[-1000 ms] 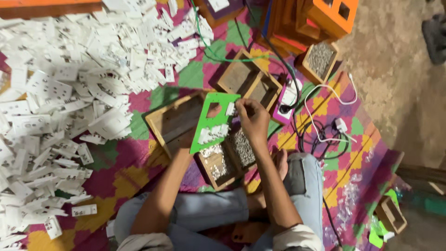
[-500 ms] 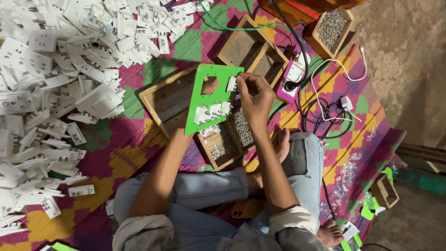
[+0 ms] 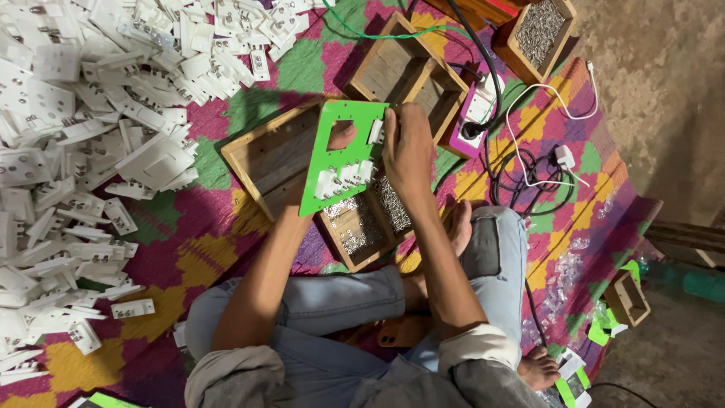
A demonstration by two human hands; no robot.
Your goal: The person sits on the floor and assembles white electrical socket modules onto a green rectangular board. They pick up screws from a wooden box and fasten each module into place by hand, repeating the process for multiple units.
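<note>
The person sits cross-legged on a bright patterned mat point(image 3: 226, 227), blue jeans nearest the camera. Just past the knees lies a small wooden tray point(image 3: 362, 230) with two parts, holding tiny shiny screws.

Above that tray, the left hand point(image 3: 336, 143) holds up a flat green plastic plate point(image 3: 332, 170). The hand is mostly hidden behind the plate, so only a bit of it shows through a square hole; it seems to grip the plate from behind. The right hand point(image 3: 408, 147) is closed over the plate's right edge, fingers curled on a small white switch part point(image 3: 375, 132) there. Whether it pinches the part tight cannot be told.

A row of white switch parts point(image 3: 343, 177) already sits on the plate's lower half. The upper square hole is still bare, so it looks like some fitting is done and some is left.

Under the plate is a bigger, rough wooden box point(image 3: 268, 159). Farther on is another wooden box point(image 3: 400, 64), a white and pink power strip point(image 3: 476, 113) with cables, and a tray of screws point(image 3: 538, 30) at the mat's far right corner. Along the mat's left edge spreads a big heap of smooth white plastic switch plates point(image 3: 83, 128).
</note>
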